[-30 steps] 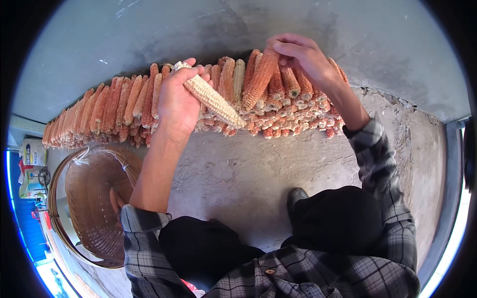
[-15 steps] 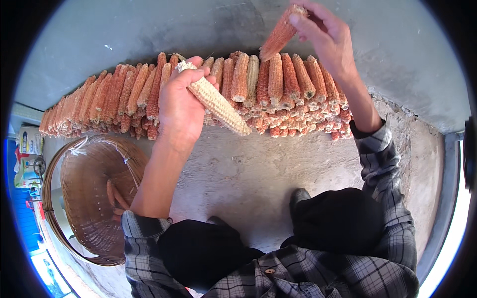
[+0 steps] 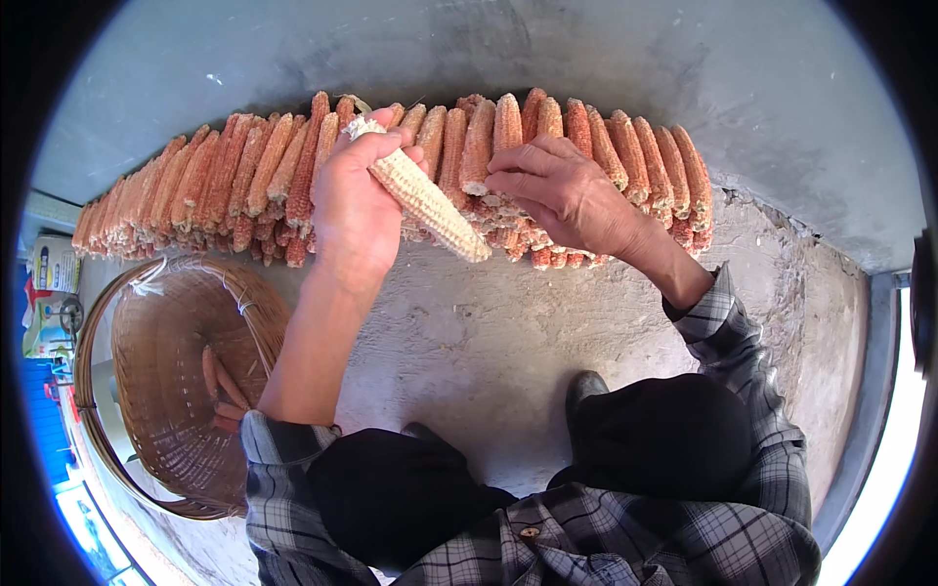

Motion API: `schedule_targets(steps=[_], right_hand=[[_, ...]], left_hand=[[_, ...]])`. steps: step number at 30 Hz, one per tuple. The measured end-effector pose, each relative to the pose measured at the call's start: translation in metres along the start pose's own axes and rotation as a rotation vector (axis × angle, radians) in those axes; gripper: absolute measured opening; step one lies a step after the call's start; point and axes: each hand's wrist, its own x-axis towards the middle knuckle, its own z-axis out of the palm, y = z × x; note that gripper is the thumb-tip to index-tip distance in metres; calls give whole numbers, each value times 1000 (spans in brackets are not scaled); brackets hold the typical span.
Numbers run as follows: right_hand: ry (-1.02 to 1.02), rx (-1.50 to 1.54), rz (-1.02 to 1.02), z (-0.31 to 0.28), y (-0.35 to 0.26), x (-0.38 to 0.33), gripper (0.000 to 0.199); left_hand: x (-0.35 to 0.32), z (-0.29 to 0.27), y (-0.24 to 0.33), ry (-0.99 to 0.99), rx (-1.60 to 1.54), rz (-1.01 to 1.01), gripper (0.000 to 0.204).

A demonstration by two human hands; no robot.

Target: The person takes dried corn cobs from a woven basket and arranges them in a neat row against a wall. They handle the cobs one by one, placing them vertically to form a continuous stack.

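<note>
A pale, whitish corn cob (image 3: 430, 207) lies slantwise across my left hand (image 3: 360, 186), whose fingers are closed around its upper end. My right hand (image 3: 576, 195) is at the front of a long stack of reddish-orange corn cobs (image 3: 256, 161). Its fingers close about the near end of an orange corn cob (image 3: 507, 122) on the top row. The hand covers that end and parts of the neighbouring cobs.
The stack runs along a grey wall (image 3: 410, 49) on a rough concrete floor (image 3: 469, 332). To the left, a woven basket (image 3: 161, 391) leans open with a few cobs inside. Bags (image 3: 54, 269) stand beyond it. My knees are close below.
My right hand has come down from above the stack, bringing a reddish cob to the top row. My left hand still holds the pale cob, nearly unmoved.
</note>
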Motion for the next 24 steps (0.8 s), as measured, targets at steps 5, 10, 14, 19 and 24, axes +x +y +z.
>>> schedule_targets(steps=[5,10,14,19,24], right_hand=[[169,169,79,-19,-2,4,33],[82,299,211,-40,-37,10,43],[-99,415,396,-30,-71,6,59],[-9,290,432,-29,-68,1,53],[141,-122,193,-50,-55,15,40]], left_hand=[[-2,-3,-4,10,-44,-8,30],[-10,10,-17,-45,-112,4,28],[-26,15,-27,-91,-191,15,20],[-30,16,-20,-167,-176,18,21],[-31,-2,10,-296,749,21,35]])
